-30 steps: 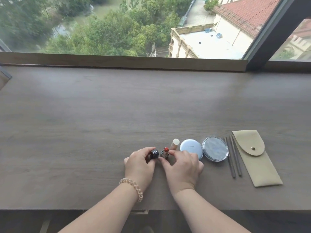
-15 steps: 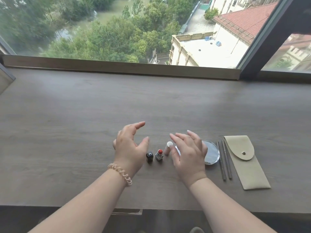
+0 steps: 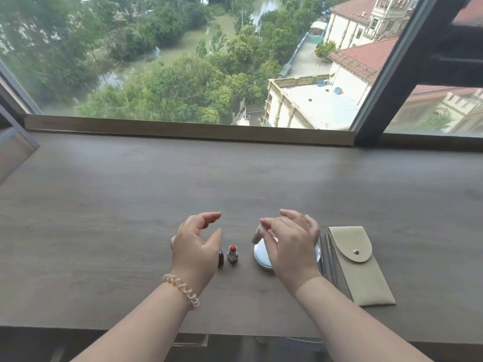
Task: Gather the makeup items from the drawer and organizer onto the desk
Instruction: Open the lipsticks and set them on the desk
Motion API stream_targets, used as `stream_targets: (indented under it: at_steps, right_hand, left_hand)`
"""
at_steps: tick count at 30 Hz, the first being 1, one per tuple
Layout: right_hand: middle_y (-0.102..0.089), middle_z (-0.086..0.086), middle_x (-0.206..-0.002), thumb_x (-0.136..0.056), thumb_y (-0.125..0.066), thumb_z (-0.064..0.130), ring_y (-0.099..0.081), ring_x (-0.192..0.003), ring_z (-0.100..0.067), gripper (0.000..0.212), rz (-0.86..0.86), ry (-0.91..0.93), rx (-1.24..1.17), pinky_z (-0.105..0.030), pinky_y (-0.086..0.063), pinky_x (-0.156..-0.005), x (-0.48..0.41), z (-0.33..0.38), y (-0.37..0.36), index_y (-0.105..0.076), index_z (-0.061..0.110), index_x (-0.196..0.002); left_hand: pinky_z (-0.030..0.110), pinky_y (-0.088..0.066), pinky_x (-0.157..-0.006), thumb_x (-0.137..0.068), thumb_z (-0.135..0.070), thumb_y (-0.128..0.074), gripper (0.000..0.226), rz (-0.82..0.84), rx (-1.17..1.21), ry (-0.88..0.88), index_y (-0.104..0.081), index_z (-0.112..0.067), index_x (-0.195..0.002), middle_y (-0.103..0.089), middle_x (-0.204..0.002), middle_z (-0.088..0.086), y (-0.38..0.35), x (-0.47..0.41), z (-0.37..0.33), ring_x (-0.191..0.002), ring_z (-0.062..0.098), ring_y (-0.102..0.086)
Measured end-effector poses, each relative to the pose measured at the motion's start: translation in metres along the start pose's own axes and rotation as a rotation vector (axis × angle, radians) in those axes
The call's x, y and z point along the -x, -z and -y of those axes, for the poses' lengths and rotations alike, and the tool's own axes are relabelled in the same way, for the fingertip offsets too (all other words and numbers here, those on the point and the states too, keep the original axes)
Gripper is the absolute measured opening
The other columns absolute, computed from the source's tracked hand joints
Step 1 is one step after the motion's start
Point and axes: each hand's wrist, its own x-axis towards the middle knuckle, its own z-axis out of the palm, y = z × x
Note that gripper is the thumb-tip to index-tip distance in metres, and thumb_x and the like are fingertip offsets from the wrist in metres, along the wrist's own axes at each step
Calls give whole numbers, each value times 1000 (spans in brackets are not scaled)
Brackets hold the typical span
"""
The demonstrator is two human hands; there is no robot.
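An uncapped red lipstick stands upright on the brown desk, with its dark cap just left of it, partly behind my left hand. That hand hovers open above the desk, holding nothing. My right hand is also open and raised, covering most of a pale blue round compact. A second round compact shows only as a sliver past the right hand. Thin dark pencils lie beside a beige snap pouch.
A window sill and a dark window frame bound the desk at the back. A slanted panel stands at the far left. The desk's front edge runs below my forearms, with a drawer front just under it.
Both hands let go of the lipstick and its cap and lifted off the desk, fingers spreading. The camera tilted up toward the window.
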Motion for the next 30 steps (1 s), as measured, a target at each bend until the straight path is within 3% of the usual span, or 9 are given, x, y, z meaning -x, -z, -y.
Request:
stream_targets:
  at_steps: [3,5,9,12,15,22,25,27,30]
  right_hand:
    - [-66,24,-79,-85,-58,31,-50,-115,-10,10,-13,-49,-52,-30,-9,-104,-12,1,35,-67,33,-82]
    - [-66,25,-84,-86,-58,34,-47,-116,-4,11,18,-105,-120,-34,-11,-108,-20,3,58,-68,36,-81]
    - [-67,23,-88,-83,-63,37,-57,-104,-2,20,76,-267,-518,-41,-40,-99,-29,8,97,-64,56,-74]
    - [-69,14,-90,-82,-68,27,-61,-97,-1,11,116,-375,-685,-34,-48,-91,-29,9,114,-68,35,-75]
    - [-68,15,-84,-78,-66,37,-61,-89,0,4,145,-369,-618,-37,-46,-92,-30,1,122,-65,33,-77]
    - [-56,9,-55,-82,-30,66,-51,-81,-11,56,233,-35,7,-35,-24,-94,-48,-4,145,-46,25,-49]
    - [-64,10,-60,-92,-28,61,-54,-87,-11,64,361,-1,21,-38,-19,-103,-52,-3,147,-51,35,-39]
    - [-65,12,-57,-95,-31,57,-53,-74,-3,63,431,-25,-67,-34,-24,-100,-53,-1,150,-57,44,-40]
    - [-53,21,-41,-95,-37,52,-52,-59,-2,57,411,-67,-205,-32,-35,-88,-53,-3,147,-76,23,-65]
  left_hand:
    - [52,-41,-97,-78,-28,-57,25,52,13,-54,-55,-51,-86,-56,-93,-27,-6,2,-30,-90,15,-58]
    - [48,-38,-100,-77,-35,-56,23,121,-22,-142,-52,-52,-90,-53,-94,-31,-12,2,-49,-98,2,-53]
    - [41,-34,-103,-71,-52,-65,25,291,-129,-234,-56,-49,-95,-57,-92,-33,-28,4,-68,-96,-14,-48]
    - [44,-41,-95,-68,-53,-62,11,272,-108,-263,-58,-56,-78,-66,-83,-28,-39,11,-72,-89,-10,-57]
    - [47,-45,-89,-71,-49,-60,8,248,-106,-288,-57,-55,-74,-65,-80,-23,-45,18,-78,-88,-3,-58]
    - [32,-35,-83,-77,-58,-39,16,298,-229,-483,-49,-46,-74,-58,-73,-24,-45,28,-87,-82,-2,-52]
    - [24,-30,-78,-83,-62,-30,32,310,-238,-514,-52,-42,-71,-56,-63,-16,-44,28,-92,-77,1,-52]
    - [28,-31,-71,-84,-59,-31,33,326,-182,-515,-52,-42,-66,-53,-57,-16,-42,25,-94,-65,2,-50]
    - [26,-29,-56,-81,-59,-36,32,387,-24,-421,-55,-40,-63,-44,-48,-14,-41,22,-98,-49,7,-39]
